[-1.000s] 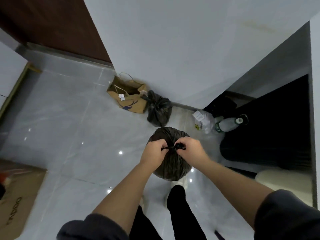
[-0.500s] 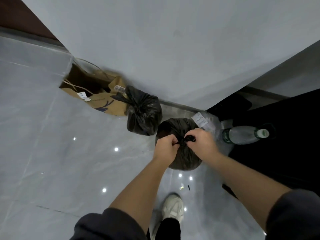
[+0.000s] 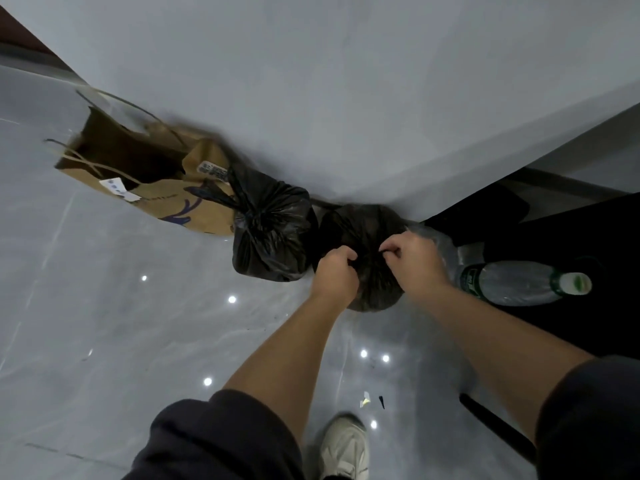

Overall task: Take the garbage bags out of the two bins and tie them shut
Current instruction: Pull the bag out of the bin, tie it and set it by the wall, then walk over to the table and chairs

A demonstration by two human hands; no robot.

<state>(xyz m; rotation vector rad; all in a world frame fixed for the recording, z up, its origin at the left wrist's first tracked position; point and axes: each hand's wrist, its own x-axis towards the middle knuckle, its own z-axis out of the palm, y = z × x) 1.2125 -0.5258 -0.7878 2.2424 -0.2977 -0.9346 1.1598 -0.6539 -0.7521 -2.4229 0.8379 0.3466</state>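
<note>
A round dark garbage bag (image 3: pixel 362 233) sits on the grey floor against the wall. My left hand (image 3: pixel 335 273) grips the gathered top of this bag from the left, fingers curled. My right hand (image 3: pixel 414 259) pinches the bag's top from the right. The knot itself is hidden between my hands. A second black garbage bag (image 3: pixel 273 233), tied shut with its ends sticking up, stands right beside it on the left, touching it.
A brown paper carrier bag (image 3: pixel 145 174) lies open against the wall, left of the tied bag. A clear plastic bottle (image 3: pixel 519 282) with a white cap lies to the right, by a dark mat (image 3: pixel 588 237). My shoe (image 3: pixel 344 448) is below.
I have carried the bag forward and set it against the wall beside the tied bag. My hands have drawn a little apart on its top.
</note>
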